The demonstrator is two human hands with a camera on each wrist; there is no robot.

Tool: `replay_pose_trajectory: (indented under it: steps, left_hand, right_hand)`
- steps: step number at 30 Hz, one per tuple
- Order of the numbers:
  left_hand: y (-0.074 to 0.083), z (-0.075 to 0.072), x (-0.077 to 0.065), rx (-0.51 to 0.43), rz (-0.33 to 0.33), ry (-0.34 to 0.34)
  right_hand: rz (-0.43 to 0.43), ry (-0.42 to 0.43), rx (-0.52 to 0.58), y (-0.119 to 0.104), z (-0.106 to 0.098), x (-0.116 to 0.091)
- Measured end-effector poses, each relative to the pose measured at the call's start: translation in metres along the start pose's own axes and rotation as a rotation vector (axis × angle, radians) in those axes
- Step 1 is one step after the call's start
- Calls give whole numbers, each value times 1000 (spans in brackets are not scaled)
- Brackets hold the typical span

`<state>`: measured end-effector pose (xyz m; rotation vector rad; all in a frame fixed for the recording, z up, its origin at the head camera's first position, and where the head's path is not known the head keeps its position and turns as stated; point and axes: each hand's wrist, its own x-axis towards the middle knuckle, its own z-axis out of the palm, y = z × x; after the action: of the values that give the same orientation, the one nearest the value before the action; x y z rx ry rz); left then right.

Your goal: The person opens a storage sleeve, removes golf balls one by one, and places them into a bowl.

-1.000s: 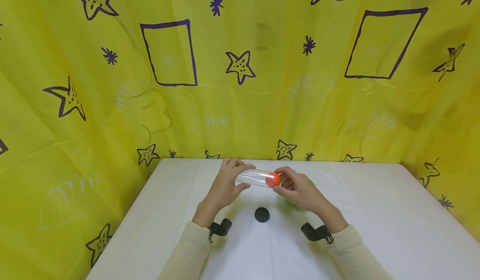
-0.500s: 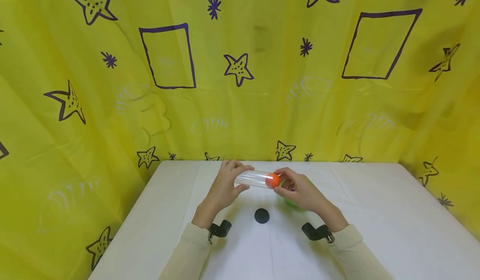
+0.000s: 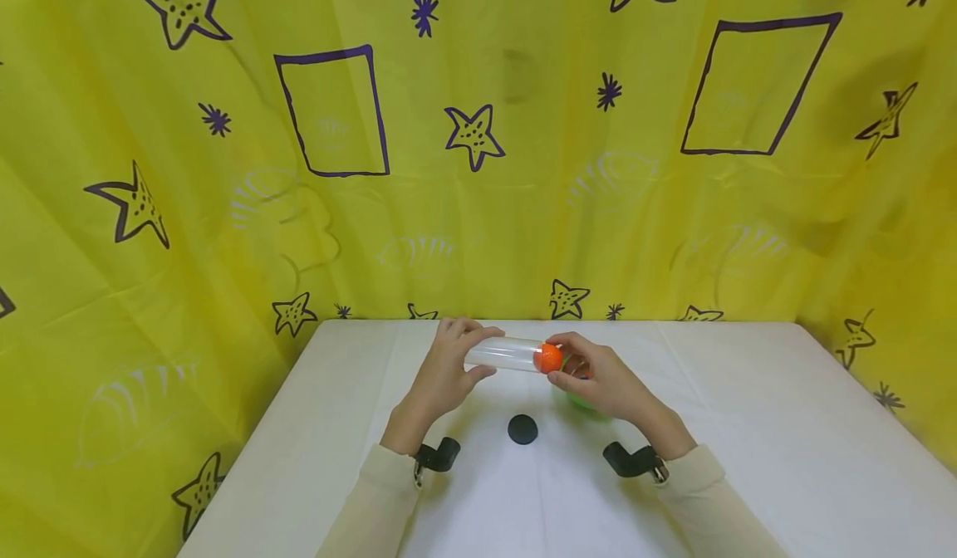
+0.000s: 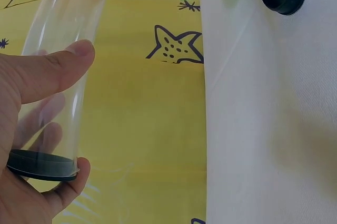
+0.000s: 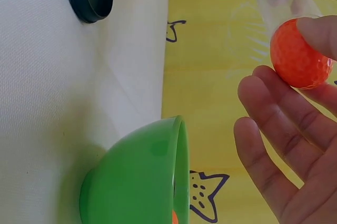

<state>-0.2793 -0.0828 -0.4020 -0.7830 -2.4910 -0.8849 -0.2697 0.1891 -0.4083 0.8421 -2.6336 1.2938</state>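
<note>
My left hand grips a clear plastic tube held level above the table. A dark cap closes the tube's end on the left hand's side, as the left wrist view shows. At the other end, an orange golf ball sits partly out of the open mouth. My right hand pinches that ball, its thumb on one side and fingers on the other; in the right wrist view the other fingers are spread loosely.
A loose dark cap lies on the white table in front of the hands. Behind the right hand stands a green bowl, with something orange showing inside its rim. A yellow patterned curtain hangs behind the table.
The golf ball has shifted slightly right and shows more outside the tube's mouth, with my right hand on it. My left hand and the tube have stayed almost in place.
</note>
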Motion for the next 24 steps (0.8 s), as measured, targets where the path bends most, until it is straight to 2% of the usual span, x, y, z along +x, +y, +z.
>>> replay_pose_trajectory:
  steps: [11, 16, 24]
  left_hand:
    - [0, 1, -1, -8, 24, 15]
    - [-2, 1, -1, -31, 38, 23]
    - [-2, 2, 0, -44, 28, 28]
  right_hand:
    - [-9, 5, -18, 0, -2, 0]
    - [-2, 44, -61, 0, -7, -1]
    - [-7, 111, -61, 3, -18, -4]
